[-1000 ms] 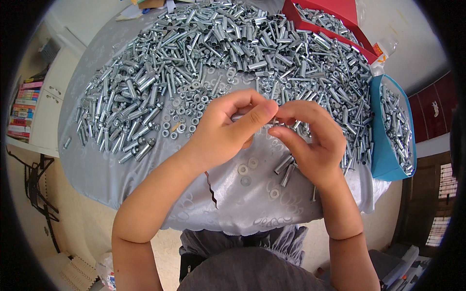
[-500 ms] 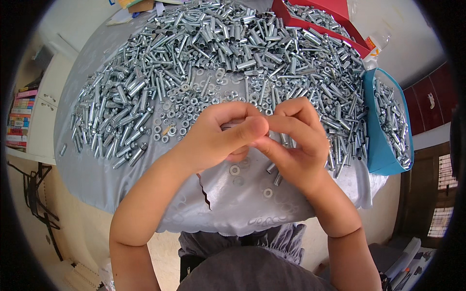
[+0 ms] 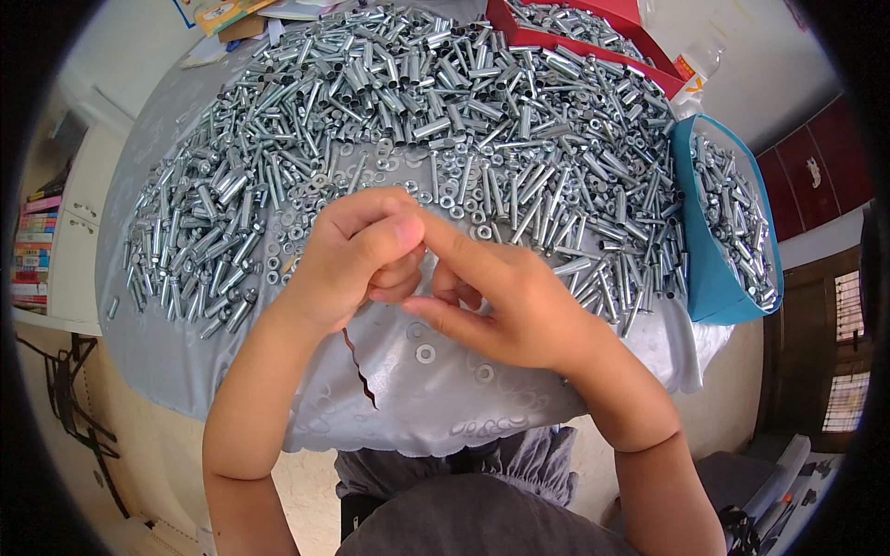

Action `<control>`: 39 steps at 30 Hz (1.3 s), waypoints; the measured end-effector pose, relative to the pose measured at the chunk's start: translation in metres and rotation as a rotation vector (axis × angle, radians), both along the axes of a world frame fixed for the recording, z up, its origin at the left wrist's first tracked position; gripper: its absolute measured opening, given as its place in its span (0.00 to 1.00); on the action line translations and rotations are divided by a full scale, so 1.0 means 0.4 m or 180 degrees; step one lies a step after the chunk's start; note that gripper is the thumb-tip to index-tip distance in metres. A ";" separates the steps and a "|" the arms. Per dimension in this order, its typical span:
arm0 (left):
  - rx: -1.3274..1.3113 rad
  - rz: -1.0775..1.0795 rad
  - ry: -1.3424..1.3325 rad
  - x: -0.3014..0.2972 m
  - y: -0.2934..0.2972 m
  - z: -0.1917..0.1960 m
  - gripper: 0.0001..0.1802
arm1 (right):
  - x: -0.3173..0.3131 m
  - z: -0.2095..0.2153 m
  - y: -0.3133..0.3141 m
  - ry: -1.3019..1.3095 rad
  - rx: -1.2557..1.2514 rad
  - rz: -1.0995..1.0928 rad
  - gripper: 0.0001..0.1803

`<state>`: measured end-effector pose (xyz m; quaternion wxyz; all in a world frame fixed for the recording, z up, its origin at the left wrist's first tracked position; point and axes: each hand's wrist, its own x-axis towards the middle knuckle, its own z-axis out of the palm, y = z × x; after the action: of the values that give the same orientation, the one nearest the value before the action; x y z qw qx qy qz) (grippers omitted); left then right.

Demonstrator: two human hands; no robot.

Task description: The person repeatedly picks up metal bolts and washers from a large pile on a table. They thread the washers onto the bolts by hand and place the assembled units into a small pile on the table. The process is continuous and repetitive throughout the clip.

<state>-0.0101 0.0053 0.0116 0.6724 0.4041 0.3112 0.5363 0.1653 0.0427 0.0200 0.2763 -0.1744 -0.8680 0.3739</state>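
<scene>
We see the grey tablecloth (image 3: 473, 403) under everything, the heap of metal tubes and bolts (image 3: 399, 83) beyond both hands, long axes mixed. Left hand (image 3: 354, 255) is curled, thumb on top; right hand (image 3: 510, 301) meets it at the index tip, thumb spread apart below. We can't tell what either grips. Nearest washer (image 3: 425, 353) lies flat on our side, closer to the right.

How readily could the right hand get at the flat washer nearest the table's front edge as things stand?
Probably yes: the flat washer lies uncovered on the grey tablecloth, close by the right hand, nothing visible blocking it. That hand seems to touch the left hand, so might need freeing first.
</scene>
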 end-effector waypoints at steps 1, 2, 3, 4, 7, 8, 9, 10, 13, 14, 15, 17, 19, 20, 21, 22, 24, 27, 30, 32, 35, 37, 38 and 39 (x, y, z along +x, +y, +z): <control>-0.0018 0.0040 0.0034 0.000 -0.001 0.002 0.10 | -0.003 -0.003 -0.002 -0.0038 0.0028 0.0017 0.39; -0.0099 0.0106 0.0097 0.002 -0.001 0.009 0.11 | -0.006 -0.005 -0.003 -0.0076 0.0057 0.0035 0.42; -0.0179 0.0173 0.0161 0.004 -0.001 0.019 0.11 | -0.009 -0.008 -0.006 -0.0096 -0.0021 0.0069 0.44; -0.0256 0.0237 0.0218 0.005 0.001 0.023 0.12 | -0.012 -0.011 -0.009 -0.0122 -0.0096 0.0101 0.46; -0.0576 0.0426 0.0175 0.003 0.005 0.021 0.12 | -0.014 -0.022 -0.021 -0.0197 -0.0307 0.0189 0.49; -0.0557 0.0497 0.0122 0.001 0.005 0.020 0.13 | -0.015 -0.025 -0.022 -0.0221 -0.0373 0.0220 0.50; -0.0537 0.0569 0.0070 -0.004 0.005 0.019 0.13 | -0.015 -0.021 -0.022 -0.0249 -0.0390 0.0242 0.49; -0.0518 0.0637 0.0016 -0.008 0.005 0.017 0.13 | -0.014 -0.013 -0.023 -0.0278 -0.0407 0.0260 0.49; -0.0365 0.0756 -0.0253 -0.036 0.015 0.005 0.13 | -0.014 -0.009 -0.017 -0.0404 -0.0194 0.0409 0.39; -0.0330 0.0837 -0.0230 -0.040 0.018 0.002 0.13 | -0.014 -0.011 -0.014 -0.0450 -0.0078 0.0477 0.36; -0.0295 0.0918 -0.0206 -0.044 0.022 -0.001 0.14 | -0.015 -0.018 -0.008 -0.0346 0.0090 0.0619 0.29; -0.0280 0.1038 -0.0326 -0.043 0.029 0.004 0.14 | -0.014 -0.032 0.002 -0.0147 0.0436 0.0883 0.17; -0.0310 0.1102 -0.0319 -0.043 0.030 0.005 0.14 | -0.013 -0.015 -0.013 -0.0225 -0.0096 0.0914 0.09; -0.0324 0.1137 -0.0314 -0.044 0.031 0.004 0.14 | -0.012 -0.009 -0.018 -0.0262 -0.0361 0.0930 0.06; -0.0332 0.1174 -0.0303 -0.044 0.031 0.004 0.13 | -0.011 -0.007 -0.015 -0.0314 -0.0520 0.1018 0.05; -0.0338 0.1217 -0.0293 -0.047 0.030 0.004 0.13 | -0.008 -0.004 -0.009 -0.0367 -0.0677 0.1111 0.05; -0.0308 0.1343 -0.0221 -0.053 0.029 0.003 0.13 | 0.001 0.000 0.005 -0.0405 -0.0864 0.1166 0.04; -0.0187 0.1549 -0.0156 -0.074 0.026 0.013 0.14 | 0.018 0.023 0.036 -0.0397 -0.1071 0.1037 0.07; -0.0156 0.1687 -0.0259 -0.096 0.034 0.021 0.14 | 0.020 0.020 0.052 0.0089 -0.0638 -0.0259 0.17; -0.0127 0.1990 -0.0101 -0.110 0.036 0.024 0.13 | 0.010 0.011 0.073 0.0423 -0.0385 -0.0849 0.26; -0.0188 0.2321 -0.0024 -0.127 0.037 0.026 0.12 | -0.007 0.010 0.081 0.0171 -0.0050 -0.1231 0.34; -0.0270 0.2364 -0.0110 -0.134 0.041 0.022 0.12 | -0.018 -0.006 0.081 -0.0068 0.0217 -0.1302 0.36; -0.0312 0.2381 -0.0157 -0.137 0.043 0.020 0.12 | -0.025 -0.002 0.085 -0.0290 0.0467 -0.1176 0.35; -0.0361 0.2393 -0.0181 -0.142 0.046 0.019 0.11 | -0.034 0.003 0.091 -0.0509 0.0719 -0.1049 0.35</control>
<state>-0.0669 0.0236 0.0193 0.4584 0.2087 0.4481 0.7385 0.1518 0.0792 0.0212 0.2817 -0.3111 -0.8833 0.2090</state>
